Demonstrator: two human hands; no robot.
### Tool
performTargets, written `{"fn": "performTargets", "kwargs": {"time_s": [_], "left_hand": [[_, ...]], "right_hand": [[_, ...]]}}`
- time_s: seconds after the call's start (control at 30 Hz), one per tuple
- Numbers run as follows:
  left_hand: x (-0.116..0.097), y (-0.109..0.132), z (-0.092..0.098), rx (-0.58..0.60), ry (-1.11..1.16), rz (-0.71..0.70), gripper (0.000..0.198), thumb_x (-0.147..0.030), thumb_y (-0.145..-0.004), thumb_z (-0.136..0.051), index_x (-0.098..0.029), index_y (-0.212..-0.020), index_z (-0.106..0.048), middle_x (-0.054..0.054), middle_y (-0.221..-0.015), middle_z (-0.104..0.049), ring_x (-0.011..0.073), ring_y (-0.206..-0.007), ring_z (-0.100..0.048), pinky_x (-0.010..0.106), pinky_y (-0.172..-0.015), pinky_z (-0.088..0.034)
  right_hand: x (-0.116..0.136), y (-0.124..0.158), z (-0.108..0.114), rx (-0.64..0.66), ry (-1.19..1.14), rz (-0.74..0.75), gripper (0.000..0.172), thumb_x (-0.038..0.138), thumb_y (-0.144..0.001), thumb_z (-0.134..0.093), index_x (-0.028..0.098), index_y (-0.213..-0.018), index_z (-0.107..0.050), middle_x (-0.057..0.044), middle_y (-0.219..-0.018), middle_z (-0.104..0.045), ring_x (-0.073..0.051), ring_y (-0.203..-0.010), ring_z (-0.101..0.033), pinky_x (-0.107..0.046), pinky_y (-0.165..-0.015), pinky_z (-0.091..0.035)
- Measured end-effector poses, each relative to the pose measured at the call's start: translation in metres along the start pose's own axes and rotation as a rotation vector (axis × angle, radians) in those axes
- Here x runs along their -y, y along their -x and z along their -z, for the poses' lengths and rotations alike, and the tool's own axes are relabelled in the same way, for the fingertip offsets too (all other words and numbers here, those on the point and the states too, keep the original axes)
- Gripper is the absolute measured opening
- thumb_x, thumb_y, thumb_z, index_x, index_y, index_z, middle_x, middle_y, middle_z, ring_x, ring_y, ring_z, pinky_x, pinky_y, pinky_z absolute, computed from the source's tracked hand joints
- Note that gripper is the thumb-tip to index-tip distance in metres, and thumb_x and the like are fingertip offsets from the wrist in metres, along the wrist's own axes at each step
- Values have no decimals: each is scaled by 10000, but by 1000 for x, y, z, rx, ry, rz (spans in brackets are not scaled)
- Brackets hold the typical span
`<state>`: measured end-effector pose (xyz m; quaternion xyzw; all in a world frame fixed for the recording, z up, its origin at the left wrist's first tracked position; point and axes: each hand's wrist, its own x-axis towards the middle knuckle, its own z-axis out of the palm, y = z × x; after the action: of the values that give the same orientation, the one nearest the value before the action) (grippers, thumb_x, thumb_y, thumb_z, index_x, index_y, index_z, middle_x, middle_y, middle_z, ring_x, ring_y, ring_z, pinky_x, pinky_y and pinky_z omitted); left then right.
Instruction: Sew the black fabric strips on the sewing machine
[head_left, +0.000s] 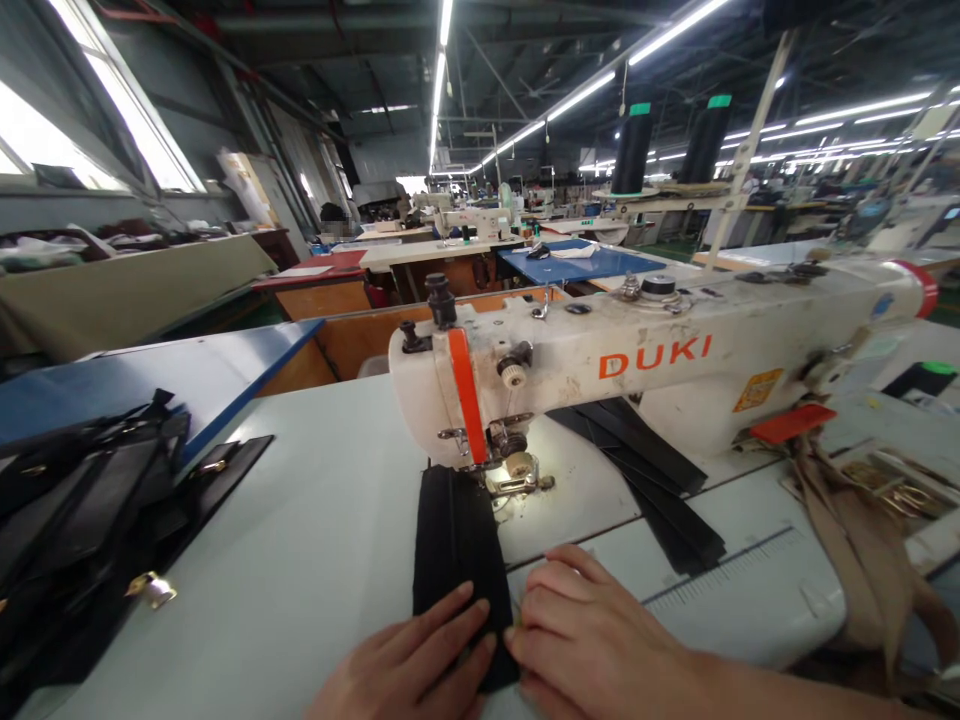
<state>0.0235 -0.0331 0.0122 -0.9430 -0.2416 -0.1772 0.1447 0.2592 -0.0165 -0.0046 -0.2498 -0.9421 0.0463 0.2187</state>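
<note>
A black fabric piece lies lengthwise on the table, its far end at the presser foot of a white sewing machine marked DUKI. My left hand rests on the near part of this fabric with its fingers stretched out over it. At the fabric's near right edge, my right hand is closed, fingers curled and thumb and fingertips pinching the edge. The presser foot is lit by a small lamp, and the needle itself is too small to make out.
Black strips lie under the machine arm. Black pieces with metal fittings are piled at left, near a loose gold-coloured clasp. Brown straps hang at right beside a tray of metal rings. Thread cones stand behind.
</note>
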Motion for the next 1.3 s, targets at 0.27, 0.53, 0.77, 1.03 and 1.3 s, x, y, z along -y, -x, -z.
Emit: {"fn": "performTargets", "kwargs": {"time_s": [0.27, 0.53, 0.77, 1.03, 1.3], "left_hand": [[29, -2, -11, 33, 48, 10, 264, -243, -928, -554, -189, -1156, -676, 68, -1191, -707, 224, -1092, -675, 254, -847, -596], [47, -8, -20, -16, 87, 92, 268, -229, -943, -527, -174, -1161, -674, 73, -1176, -713, 210, -1059, -690, 276, -885, -585], [72, -15, -31, -6, 92, 156, 278, -257, -973, -485, -188, -1171, -669, 82, -1207, -695, 212, -1053, -692, 326, -898, -581], [93, -25, -36, 1, 58, 221, 345, -329, -999, -403, -182, -1113, -694, 69, -1028, -751, 199, -856, -741, 277, -740, -608], [86, -27, -27, 60, 102, 297, 320, -258, -968, -426, -155, -1113, -693, 109, -1118, -726, 225, -962, -723, 321, -819, -604]], "right_hand": [[-18, -21, 10, 52, -27, -40, 136, 258, -940, -544, 181, -871, -633, -9, -823, -605, -178, -915, -504, -333, -971, -325], [-36, -37, 4, 10, 25, -53, 139, 229, -943, -532, 178, -854, -625, -19, -836, -599, -194, -924, -487, -353, -948, -337], [-43, -47, -2, -18, 63, -174, 117, 263, -940, -544, 176, -888, -601, -28, -877, -598, -201, -905, -493, -376, -964, -341], [-41, -45, -3, -59, 95, -178, 133, 185, -936, -503, 172, -840, -594, -37, -843, -578, -214, -879, -478, -366, -868, -380], [-40, -37, -6, -179, -11, -177, 190, 153, -939, -469, 171, -849, -635, -38, -785, -562, -208, -842, -468, -343, -802, -398]]}}
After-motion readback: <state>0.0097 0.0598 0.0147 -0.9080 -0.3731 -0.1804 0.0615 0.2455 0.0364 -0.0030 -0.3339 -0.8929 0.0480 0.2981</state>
